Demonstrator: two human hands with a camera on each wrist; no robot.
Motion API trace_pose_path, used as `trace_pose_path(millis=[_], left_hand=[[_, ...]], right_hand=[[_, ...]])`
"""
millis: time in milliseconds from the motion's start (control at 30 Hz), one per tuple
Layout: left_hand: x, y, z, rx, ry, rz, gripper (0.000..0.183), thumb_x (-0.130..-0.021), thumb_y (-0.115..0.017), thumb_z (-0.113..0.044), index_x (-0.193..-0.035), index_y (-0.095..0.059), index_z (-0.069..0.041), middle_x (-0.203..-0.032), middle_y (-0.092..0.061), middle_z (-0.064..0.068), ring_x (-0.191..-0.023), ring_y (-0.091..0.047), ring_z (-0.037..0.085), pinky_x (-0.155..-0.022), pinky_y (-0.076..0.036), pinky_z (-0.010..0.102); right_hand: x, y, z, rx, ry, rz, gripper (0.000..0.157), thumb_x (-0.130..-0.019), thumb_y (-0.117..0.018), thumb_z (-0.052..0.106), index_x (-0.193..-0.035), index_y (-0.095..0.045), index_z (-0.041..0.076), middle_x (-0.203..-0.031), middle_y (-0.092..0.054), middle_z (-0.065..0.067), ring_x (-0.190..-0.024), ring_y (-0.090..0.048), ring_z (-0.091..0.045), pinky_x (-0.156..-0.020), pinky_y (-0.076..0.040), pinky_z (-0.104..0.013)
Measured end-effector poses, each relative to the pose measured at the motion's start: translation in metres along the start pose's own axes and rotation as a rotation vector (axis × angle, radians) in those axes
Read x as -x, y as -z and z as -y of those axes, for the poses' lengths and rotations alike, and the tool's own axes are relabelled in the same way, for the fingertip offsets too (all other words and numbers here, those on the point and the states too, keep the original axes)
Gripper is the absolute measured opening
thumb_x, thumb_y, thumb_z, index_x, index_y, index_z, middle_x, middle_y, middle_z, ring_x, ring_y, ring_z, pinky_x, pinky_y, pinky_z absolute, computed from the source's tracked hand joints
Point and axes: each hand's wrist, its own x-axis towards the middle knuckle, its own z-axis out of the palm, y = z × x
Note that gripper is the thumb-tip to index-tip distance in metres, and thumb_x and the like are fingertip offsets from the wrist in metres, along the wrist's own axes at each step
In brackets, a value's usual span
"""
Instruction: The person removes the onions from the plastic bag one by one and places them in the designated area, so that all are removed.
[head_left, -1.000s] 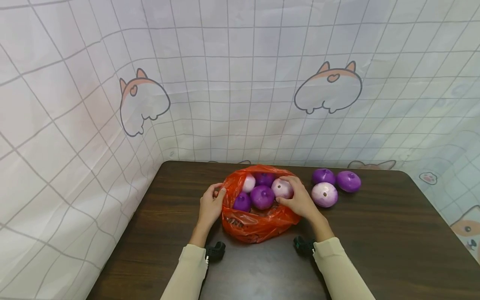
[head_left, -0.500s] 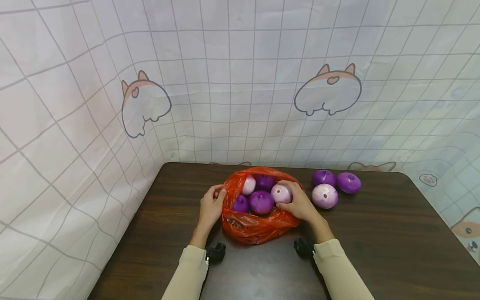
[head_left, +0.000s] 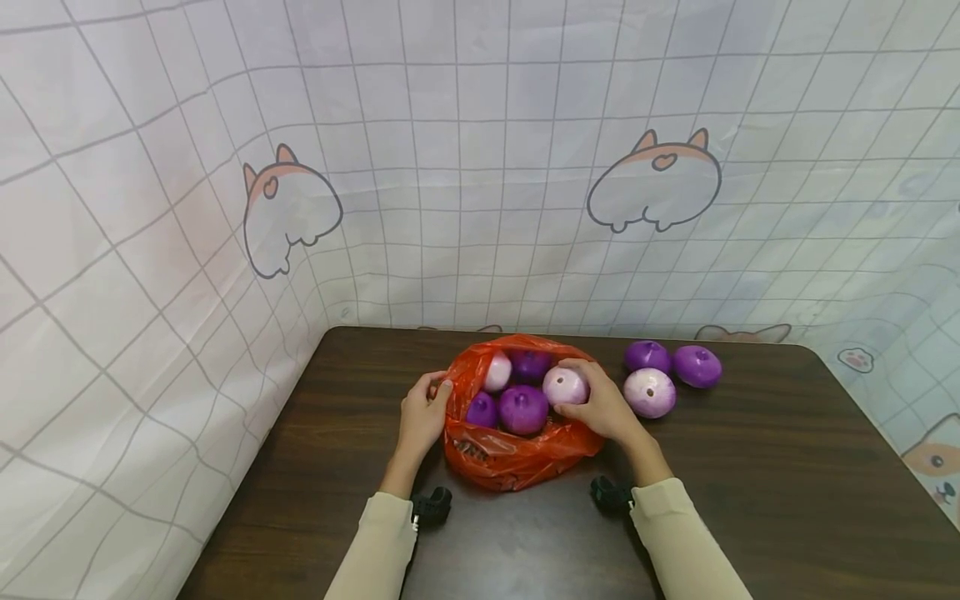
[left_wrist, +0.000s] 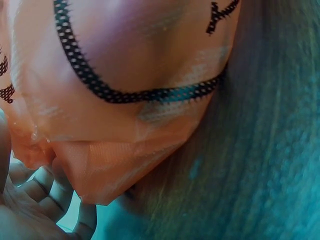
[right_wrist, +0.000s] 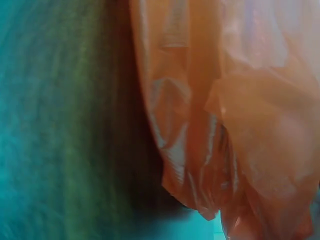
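In the head view a red plastic bag (head_left: pixel 517 462) stands on the table with its mouth spread, several purple and pale onions inside. The left hand (head_left: pixel 422 417) pinches the bag's left rim between thumb and fingers; the left wrist view shows its fingers (left_wrist: pixel 47 197) at the gathered plastic. At the bag's right side the right hand (head_left: pixel 606 407) grips a pale onion (head_left: pixel 566 387), thumb in front and fingers behind. A purple onion (head_left: pixel 523 409) lies just left of it. The right wrist view holds only crumpled bag plastic (right_wrist: pixel 185 115); the right hand is hidden there.
Right of the bag, a pale onion (head_left: pixel 649 393) and two purple onions (head_left: pixel 697 367) sit close together on the dark wooden table (head_left: pixel 765 483). A grid-patterned cloth (head_left: pixel 480 192) hangs behind the table and along its left side.
The pale onion under the right hand and the purple onion beside it have settled slightly nearer the bag's front. The left hand keeps its hold on the rim.
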Motion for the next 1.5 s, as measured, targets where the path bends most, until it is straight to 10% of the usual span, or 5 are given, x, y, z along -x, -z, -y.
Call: trace_pose_path(millis=[900,1200,1500], left_hand=[[0.0,0.001,-0.002,-0.008,-0.012,-0.018,0.03,-0.102,-0.061,-0.027,-0.124,-0.069,-0.009,-0.085,-0.056,0.004,-0.063,-0.046,0.01,-0.059,-0.04,0.025],[0.001,0.001,-0.003,0.005,-0.009,-0.014,0.031,-0.101,-0.062,-0.027,-0.125,-0.069,-0.008,-0.084,-0.056,0.004,-0.063,-0.046,0.011,-0.059,-0.039,0.025],[0.001,0.001,-0.004,0.0,-0.012,-0.026,0.03,-0.1,-0.064,-0.025,-0.124,-0.07,-0.008,-0.085,-0.058,0.005,-0.063,-0.047,0.012,-0.06,-0.041,0.026]], right_hand=[[0.009,0.063,0.029,-0.144,-0.082,-0.097,0.073,-0.087,-0.082,0.028,-0.149,-0.045,0.018,-0.149,-0.049,-0.016,-0.126,-0.055,-0.038,-0.104,-0.048,-0.06],[0.023,0.093,0.014,-0.171,-0.162,-0.172,0.076,-0.09,-0.079,0.025,-0.154,-0.04,0.015,-0.147,-0.048,-0.022,-0.119,-0.055,-0.035,-0.085,-0.051,-0.019],[0.04,0.118,-0.014,-0.108,-0.224,-0.277,0.075,-0.091,-0.078,0.025,-0.155,-0.039,0.013,-0.146,-0.049,-0.022,-0.12,-0.051,-0.024,-0.081,-0.044,-0.01]])
